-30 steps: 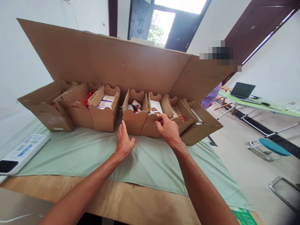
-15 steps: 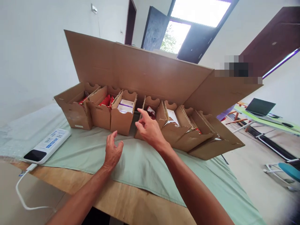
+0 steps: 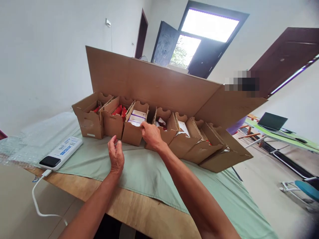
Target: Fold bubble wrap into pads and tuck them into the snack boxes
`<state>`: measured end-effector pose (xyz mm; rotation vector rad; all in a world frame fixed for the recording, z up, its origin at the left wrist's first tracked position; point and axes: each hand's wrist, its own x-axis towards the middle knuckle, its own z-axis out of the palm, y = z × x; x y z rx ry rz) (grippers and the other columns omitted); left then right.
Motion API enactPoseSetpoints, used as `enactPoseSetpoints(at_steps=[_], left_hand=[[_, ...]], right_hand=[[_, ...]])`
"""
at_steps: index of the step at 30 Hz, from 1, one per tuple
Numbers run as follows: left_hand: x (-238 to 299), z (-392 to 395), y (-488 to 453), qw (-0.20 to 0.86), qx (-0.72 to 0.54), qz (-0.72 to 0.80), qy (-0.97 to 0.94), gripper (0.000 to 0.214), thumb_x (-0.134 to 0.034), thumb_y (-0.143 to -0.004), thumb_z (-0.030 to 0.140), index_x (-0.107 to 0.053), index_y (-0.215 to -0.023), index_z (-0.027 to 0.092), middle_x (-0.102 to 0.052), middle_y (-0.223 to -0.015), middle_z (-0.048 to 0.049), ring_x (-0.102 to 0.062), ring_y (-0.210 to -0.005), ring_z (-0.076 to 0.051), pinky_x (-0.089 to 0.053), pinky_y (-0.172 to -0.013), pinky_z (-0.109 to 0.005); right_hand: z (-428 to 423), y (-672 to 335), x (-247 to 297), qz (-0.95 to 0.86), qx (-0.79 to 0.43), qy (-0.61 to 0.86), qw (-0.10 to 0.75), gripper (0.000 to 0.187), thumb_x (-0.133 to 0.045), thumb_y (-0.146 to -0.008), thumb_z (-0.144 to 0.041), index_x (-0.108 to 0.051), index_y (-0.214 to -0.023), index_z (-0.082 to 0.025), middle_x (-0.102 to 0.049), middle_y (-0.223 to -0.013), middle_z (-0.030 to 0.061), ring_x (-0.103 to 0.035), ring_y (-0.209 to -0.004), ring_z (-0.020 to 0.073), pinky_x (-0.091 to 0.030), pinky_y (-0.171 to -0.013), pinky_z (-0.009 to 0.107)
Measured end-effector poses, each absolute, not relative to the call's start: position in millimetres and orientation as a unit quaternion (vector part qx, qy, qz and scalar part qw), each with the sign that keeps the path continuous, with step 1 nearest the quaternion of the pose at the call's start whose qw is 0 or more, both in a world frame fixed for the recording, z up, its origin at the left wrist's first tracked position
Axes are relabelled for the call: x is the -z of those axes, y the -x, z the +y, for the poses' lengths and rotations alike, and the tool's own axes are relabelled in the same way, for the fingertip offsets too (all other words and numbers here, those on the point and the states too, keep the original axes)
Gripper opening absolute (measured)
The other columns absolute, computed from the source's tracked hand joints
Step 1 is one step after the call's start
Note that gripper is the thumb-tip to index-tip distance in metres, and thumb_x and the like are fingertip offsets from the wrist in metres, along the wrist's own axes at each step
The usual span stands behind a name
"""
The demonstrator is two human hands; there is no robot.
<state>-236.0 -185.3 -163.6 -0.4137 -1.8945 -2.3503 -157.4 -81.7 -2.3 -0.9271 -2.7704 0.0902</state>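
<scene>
Several open cardboard bins stand side by side on a green cloth. The third bin from the left (image 3: 133, 134) holds white boxes with purple stripes (image 3: 137, 117). My right hand (image 3: 151, 135) pinches the front right edge of that bin, its fingertips partly hidden. In front of the second bin (image 3: 112, 126), which has red packets (image 3: 120, 111) in it, my left hand (image 3: 116, 153) is held with curved fingers apart and nothing in it. Right of my right hand, another bin (image 3: 169, 133) contains a dark red packet (image 3: 161, 122).
A large cardboard panel (image 3: 154, 83) rises behind the bins. On the left lie a white power bank (image 3: 61, 152) with a cable and some bubble wrap (image 3: 50, 136). The wooden table edge (image 3: 139, 205) runs in front. Beyond, a person's pixelated head shows behind the panel; a laptop (image 3: 272, 122) sits on another table.
My right hand has closed and come down to the edge of the third bin. My left hand has moved slightly, fingers more upright. The camera view has shifted.
</scene>
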Motion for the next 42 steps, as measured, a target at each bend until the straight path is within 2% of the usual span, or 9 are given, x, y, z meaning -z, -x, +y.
enactPoseSetpoints(at_steps=[6, 10, 16, 18, 21, 26, 29, 35, 42], left_hand=[[149.4, -228.7, 234.5, 0.069, 0.792, -0.597, 0.107, 0.049, -0.052, -0.093, 0.049, -0.058, -0.130, 0.018, -0.061, -0.134, -0.0147, -0.059, -0.124, -0.027, -0.045, -0.109, -0.042], [146.0, -255.7, 223.7, 0.049, 0.782, -0.611, 0.111, 0.046, -0.056, -0.091, 0.048, -0.061, -0.127, 0.019, -0.063, -0.132, -0.0123, -0.061, -0.123, -0.025, -0.048, -0.107, -0.040], [140.6, -266.9, 182.0, -0.071, 0.732, -0.654, 0.175, 0.050, -0.056, -0.092, 0.053, -0.065, -0.126, 0.018, -0.068, -0.128, -0.0112, -0.062, -0.122, -0.027, -0.049, -0.106, -0.040], [139.1, -269.2, 167.8, -0.114, 0.709, -0.662, 0.215, 0.049, -0.052, -0.096, 0.054, -0.066, -0.126, 0.018, -0.070, -0.128, -0.0104, -0.063, -0.121, -0.027, -0.049, -0.107, -0.042], [139.4, -275.5, 154.3, -0.140, 0.692, -0.654, 0.272, 0.042, -0.051, -0.098, 0.049, -0.071, -0.122, 0.022, -0.072, -0.122, -0.0078, -0.064, -0.121, -0.028, -0.049, -0.109, -0.043], [153.1, -290.6, 141.9, -0.184, 0.683, -0.637, 0.305, 0.042, -0.054, -0.096, 0.051, -0.074, -0.120, 0.023, -0.073, -0.120, -0.0082, -0.060, -0.128, -0.032, -0.048, -0.114, -0.044], [168.7, -295.2, 131.5, -0.230, 0.698, -0.614, 0.288, 0.050, -0.054, -0.095, 0.055, -0.069, -0.130, 0.022, -0.071, -0.126, -0.0097, -0.056, -0.135, -0.033, -0.041, -0.121, -0.047], [188.6, -290.2, 117.2, -0.269, 0.705, -0.596, 0.275, 0.061, -0.060, -0.093, 0.056, -0.058, -0.144, 0.023, -0.063, -0.142, -0.0093, -0.046, -0.145, -0.033, -0.034, -0.125, -0.045], [192.4, -282.0, 99.5, -0.270, 0.734, -0.574, 0.243, 0.065, -0.062, -0.093, 0.059, -0.055, -0.146, 0.023, -0.064, -0.142, -0.0088, -0.044, -0.146, -0.032, -0.030, -0.126, -0.044]], right_hand=[[-119.9, 63.0, 12.4, -0.950, -0.065, 0.273, 0.134, 0.022, -0.049, -0.099, -0.020, -0.069, -0.105, -0.025, -0.079, -0.095, 0.0038, -0.074, -0.088, 0.0220, -0.048, -0.073, 0.027], [-139.6, -39.4, 20.4, -0.927, -0.197, 0.210, 0.239, 0.019, -0.050, -0.099, -0.030, -0.069, -0.099, -0.029, -0.076, -0.081, 0.0004, -0.072, -0.069, 0.0186, -0.053, -0.067, 0.028], [-119.2, -125.6, 23.5, -0.830, -0.223, 0.368, 0.356, 0.014, -0.061, -0.092, -0.040, -0.073, -0.095, -0.034, -0.074, -0.076, 0.0011, -0.070, -0.061, 0.0228, -0.060, -0.060, 0.036], [-113.5, -139.1, 34.7, -0.776, -0.254, 0.406, 0.411, 0.018, -0.061, -0.093, -0.038, -0.073, -0.105, -0.033, -0.075, -0.082, 0.0017, -0.072, -0.068, 0.0226, -0.061, -0.062, 0.035], [-115.4, -162.4, 62.2, -0.716, -0.333, 0.405, 0.461, 0.029, -0.066, -0.093, -0.039, -0.068, -0.122, -0.033, -0.077, -0.105, 0.0055, -0.075, -0.095, 0.0252, -0.064, -0.075, 0.036], [-134.0, -201.2, 114.5, -0.750, -0.421, 0.369, 0.352, 0.059, -0.067, -0.091, -0.053, -0.057, -0.145, -0.031, -0.060, -0.147, 0.0128, -0.058, -0.134, 0.0350, -0.057, -0.101, 0.047], [-145.7, -197.6, 132.0, -0.774, -0.429, 0.364, 0.291, 0.079, -0.070, -0.085, -0.062, -0.049, -0.153, -0.028, -0.056, -0.150, 0.0151, -0.051, -0.140, 0.0407, -0.052, -0.107, 0.056], [-158.5, -163.2, 143.3, -0.797, -0.354, 0.399, 0.282, 0.072, -0.068, -0.085, -0.065, -0.060, -0.143, -0.023, -0.064, -0.140, 0.0176, -0.056, -0.133, 0.0436, -0.048, -0.108, 0.062], [-160.9, -162.2, 155.1, -0.800, -0.307, 0.419, 0.299, 0.053, -0.067, -0.088, -0.060, -0.074, -0.123, -0.019, -0.076, -0.113, 0.0160, -0.069, -0.110, 0.0414, -0.056, -0.098, 0.055]])
